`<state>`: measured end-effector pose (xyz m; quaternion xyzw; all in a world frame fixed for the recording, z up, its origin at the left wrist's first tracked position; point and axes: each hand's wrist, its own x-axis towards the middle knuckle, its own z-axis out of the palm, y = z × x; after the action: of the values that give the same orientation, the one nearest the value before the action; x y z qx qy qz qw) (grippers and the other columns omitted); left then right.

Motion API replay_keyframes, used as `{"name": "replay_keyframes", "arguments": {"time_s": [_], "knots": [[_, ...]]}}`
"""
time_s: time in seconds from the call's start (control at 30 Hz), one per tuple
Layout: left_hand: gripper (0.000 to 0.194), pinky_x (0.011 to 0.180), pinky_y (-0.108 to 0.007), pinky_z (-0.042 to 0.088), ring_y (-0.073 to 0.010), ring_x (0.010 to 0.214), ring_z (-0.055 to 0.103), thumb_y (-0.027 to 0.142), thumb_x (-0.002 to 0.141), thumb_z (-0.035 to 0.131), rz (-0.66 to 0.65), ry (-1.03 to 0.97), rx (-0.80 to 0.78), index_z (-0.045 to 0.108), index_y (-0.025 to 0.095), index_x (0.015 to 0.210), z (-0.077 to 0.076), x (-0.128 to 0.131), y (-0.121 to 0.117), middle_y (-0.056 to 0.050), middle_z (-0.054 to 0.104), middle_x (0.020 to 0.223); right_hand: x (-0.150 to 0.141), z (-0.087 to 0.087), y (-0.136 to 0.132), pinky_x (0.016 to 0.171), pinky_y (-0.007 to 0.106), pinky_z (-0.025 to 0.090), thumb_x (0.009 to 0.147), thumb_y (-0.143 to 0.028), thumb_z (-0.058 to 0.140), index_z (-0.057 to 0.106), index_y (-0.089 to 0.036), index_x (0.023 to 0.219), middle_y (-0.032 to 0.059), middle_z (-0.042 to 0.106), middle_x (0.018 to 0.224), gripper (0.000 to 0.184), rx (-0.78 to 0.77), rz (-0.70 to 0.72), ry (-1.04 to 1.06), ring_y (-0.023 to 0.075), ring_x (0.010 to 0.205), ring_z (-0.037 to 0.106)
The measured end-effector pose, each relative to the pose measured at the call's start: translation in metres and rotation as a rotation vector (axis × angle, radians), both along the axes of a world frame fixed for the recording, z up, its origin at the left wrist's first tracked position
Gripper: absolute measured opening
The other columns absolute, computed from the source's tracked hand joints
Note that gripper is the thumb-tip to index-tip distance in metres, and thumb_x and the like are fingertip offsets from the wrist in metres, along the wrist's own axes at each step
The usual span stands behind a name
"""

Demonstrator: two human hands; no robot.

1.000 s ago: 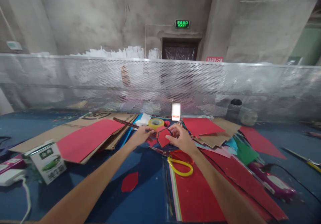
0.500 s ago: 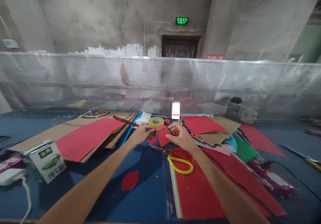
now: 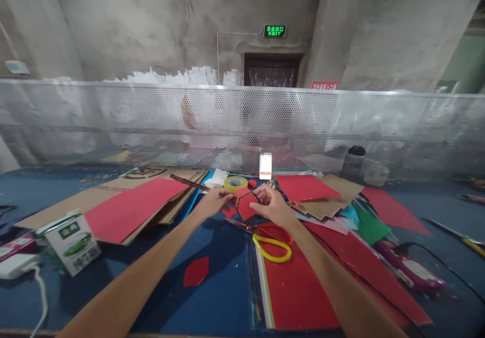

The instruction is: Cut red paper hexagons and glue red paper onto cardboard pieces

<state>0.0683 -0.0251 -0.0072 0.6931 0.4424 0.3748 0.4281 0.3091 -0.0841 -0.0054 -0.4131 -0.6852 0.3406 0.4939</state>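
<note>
My left hand (image 3: 214,202) is closed, its fingertips pinching a thin, dark patterned strip (image 3: 187,182) that sticks out to the left. Between my hands is a red hexagonal paper piece (image 3: 247,210) with dark edging along its upper sides. My right hand (image 3: 275,205) grips this piece by its right edge, thumb in front and fingers bent behind. Just below lie scissors with yellow handles (image 3: 278,259), blades pointing left. Another red hexagonal paper (image 3: 196,271) rests flat on the blue table, nearer to me. A roll of yellow tape (image 3: 229,182) sits behind my hands.
On the left are cardboard with red paper (image 3: 136,206), a milk carton (image 3: 71,244) and a white cable (image 3: 42,292). Red sheets (image 3: 303,292) and a purple device (image 3: 411,270) lie to the right. A phone (image 3: 265,166) stands before the perforated metal screen (image 3: 170,121).
Almost nothing differs. Both hands stay in place around the red hexagonal paper, and the view shifts only very slightly.
</note>
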Motion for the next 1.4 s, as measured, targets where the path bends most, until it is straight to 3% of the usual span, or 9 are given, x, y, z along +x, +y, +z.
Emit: {"name": "replay_keyframes", "arguments": {"time_s": [0.23, 0.57, 0.77, 0.87, 1.1, 1.27, 1.4], "knots": [[0.021, 0.062, -0.029, 0.062, -0.0201, 0.069, 0.075, 0.038, 0.085, 0.076, -0.017, -0.039, 0.011, 0.075, 0.018, 0.09, -0.002, -0.002, 0.001, -0.005, 0.079, 0.079, 0.001, -0.004, 0.003, 0.06, 0.027, 0.039, 0.074, -0.046, 0.081, 0.06, -0.021, 0.102, -0.0062, 0.05, 0.071, 0.043, 0.042, -0.025, -0.04, 0.0132, 0.062, 0.048], [0.022, 0.063, -0.031, 0.062, -0.0203, 0.068, 0.075, 0.038, 0.087, 0.072, -0.028, -0.017, 0.045, 0.075, 0.018, 0.094, -0.01, -0.005, 0.008, -0.007, 0.08, 0.084, 0.001, -0.005, 0.004, 0.057, 0.027, 0.039, 0.077, -0.043, 0.08, 0.06, -0.021, 0.1, -0.0065, 0.052, 0.067, 0.038, 0.08, -0.051, -0.088, 0.013, 0.059, 0.05], [0.035, 0.066, -0.032, 0.062, -0.0245, 0.081, 0.078, 0.051, 0.089, 0.068, -0.021, -0.012, 0.143, 0.075, 0.017, 0.093, -0.009, -0.006, 0.012, -0.01, 0.081, 0.096, 0.005, -0.004, 0.005, 0.065, 0.029, 0.051, 0.077, -0.039, 0.075, 0.06, -0.022, 0.097, -0.0012, 0.065, 0.079, 0.029, 0.012, -0.066, 0.002, 0.0166, 0.07, 0.063], [0.038, 0.067, -0.03, 0.061, -0.025, 0.086, 0.077, 0.054, 0.09, 0.066, 0.016, -0.028, 0.137, 0.075, 0.018, 0.099, -0.006, -0.006, 0.011, -0.01, 0.081, 0.101, 0.006, 0.0, 0.005, 0.068, 0.03, 0.053, 0.076, -0.037, 0.074, 0.06, -0.022, 0.093, 0.0008, 0.069, 0.081, 0.027, 0.017, -0.033, 0.019, 0.0179, 0.074, 0.067], [0.046, 0.069, -0.029, 0.058, -0.0246, 0.09, 0.076, 0.059, 0.089, 0.064, 0.142, -0.127, 0.187, 0.073, 0.02, 0.11, -0.001, -0.01, 0.008, -0.009, 0.079, 0.105, 0.011, 0.004, 0.005, 0.045, 0.025, 0.04, 0.076, -0.047, 0.074, 0.062, -0.02, 0.082, 0.0002, 0.064, 0.073, 0.031, -0.031, -0.017, 0.091, 0.0117, 0.051, 0.051], [0.051, 0.076, -0.033, 0.058, -0.024, 0.088, 0.072, 0.063, 0.081, 0.07, 0.234, -0.265, 0.255, 0.071, 0.018, 0.105, 0.004, -0.018, 0.012, -0.008, 0.077, 0.098, 0.015, 0.004, 0.006, 0.045, 0.026, 0.039, 0.079, -0.055, 0.073, 0.056, -0.021, 0.074, -0.0034, 0.057, 0.064, 0.038, -0.024, -0.046, 0.124, 0.0109, 0.045, 0.05], [0.042, 0.075, -0.029, 0.053, -0.02, 0.083, 0.066, 0.056, 0.077, 0.074, 0.356, -0.284, 0.349, 0.07, 0.02, 0.098, 0.005, -0.026, 0.018, -0.005, 0.073, 0.093, 0.015, 0.004, 0.007, 0.045, 0.026, 0.04, 0.08, -0.061, 0.071, 0.051, -0.022, 0.071, -0.0033, 0.056, 0.059, 0.044, -0.019, -0.058, 0.122, 0.0122, 0.046, 0.051]]}}
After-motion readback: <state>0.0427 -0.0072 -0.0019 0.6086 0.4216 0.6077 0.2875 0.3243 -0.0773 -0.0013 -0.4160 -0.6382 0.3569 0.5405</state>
